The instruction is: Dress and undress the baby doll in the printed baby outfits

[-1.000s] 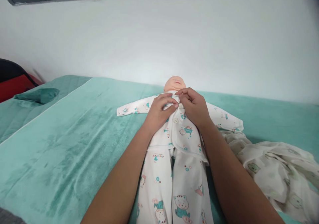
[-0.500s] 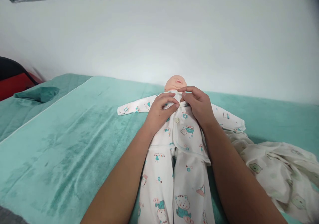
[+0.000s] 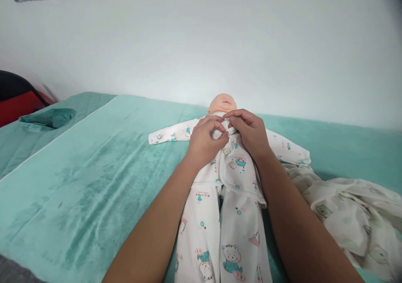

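A baby doll [image 3: 220, 103] lies on its back, dressed in a white printed baby jacket [image 3: 241, 176] and matching trousers [image 3: 230, 232]. Its sleeves spread out to both sides. My left hand [image 3: 205, 142] is closed in a pinch on the jacket's front edge at the upper chest. Close beside it, my right hand [image 3: 251, 134] also grips the front edge, just below the doll's neck. The fingertips hide what exactly lies between them. A pale round button [image 3: 226, 151] shows on the jacket just below my hands.
Under the doll is a teal plush cover [image 3: 103, 170] on a bed. A crumpled white cloth with bear prints [image 3: 351, 216] lies on the right. At the far left are a teal fabric piece [image 3: 50, 118] and a red and black object [image 3: 19, 100]. A white wall [image 3: 188, 44] rises behind.
My left hand has shifted slightly right, and its thumb and index finger meet nearer the jacket's edge. My right hand stays at nearly the same place. The doll lies as before.
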Demonstrator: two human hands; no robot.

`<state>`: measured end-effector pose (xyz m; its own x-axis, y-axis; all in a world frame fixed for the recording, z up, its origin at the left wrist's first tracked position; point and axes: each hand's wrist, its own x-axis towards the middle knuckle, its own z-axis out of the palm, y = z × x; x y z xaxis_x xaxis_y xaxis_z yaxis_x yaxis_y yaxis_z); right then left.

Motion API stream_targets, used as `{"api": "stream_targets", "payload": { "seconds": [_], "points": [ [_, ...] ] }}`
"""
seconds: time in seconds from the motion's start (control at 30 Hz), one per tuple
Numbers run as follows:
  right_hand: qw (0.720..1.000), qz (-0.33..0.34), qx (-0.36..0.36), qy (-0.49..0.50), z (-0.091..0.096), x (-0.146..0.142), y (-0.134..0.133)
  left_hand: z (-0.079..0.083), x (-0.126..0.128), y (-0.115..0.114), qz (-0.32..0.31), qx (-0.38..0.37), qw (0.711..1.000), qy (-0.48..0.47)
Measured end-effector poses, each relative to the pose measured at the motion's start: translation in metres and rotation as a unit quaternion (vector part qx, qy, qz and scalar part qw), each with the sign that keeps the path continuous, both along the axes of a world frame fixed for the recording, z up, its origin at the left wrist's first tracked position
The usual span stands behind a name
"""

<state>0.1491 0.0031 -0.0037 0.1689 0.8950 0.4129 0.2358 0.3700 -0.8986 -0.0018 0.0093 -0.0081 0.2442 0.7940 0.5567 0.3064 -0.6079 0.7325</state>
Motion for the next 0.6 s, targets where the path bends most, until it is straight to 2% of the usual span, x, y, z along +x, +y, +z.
{"api": "stream_targets", "payload": {
  "seconds": [0.17, 0.37, 0.5, 0.6],
  "points": [
    [1.0, -0.002, 0.02, 0.018, -0.0004, 0.001, 0.0013, -0.0019, 0.0023, -0.0027, 0.052, 0.077, 0.994, 0.056],
    [0.999, -0.005, 0.024, 0.034, -0.0005, 0.0001, -0.0004, -0.0013, 0.003, -0.0079, 0.114, 0.18, 0.965, 0.154],
    [0.999, -0.019, 0.038, 0.027, -0.0008, -0.0016, -0.0022, -0.0022, 0.0016, -0.007, 0.101, 0.202, 0.958, 0.179],
    [0.998, -0.031, 0.052, 0.011, -0.0003, -0.0028, -0.0028, -0.005, -0.0004, -0.0032, 0.061, 0.191, 0.97, 0.139]
  ]
}}
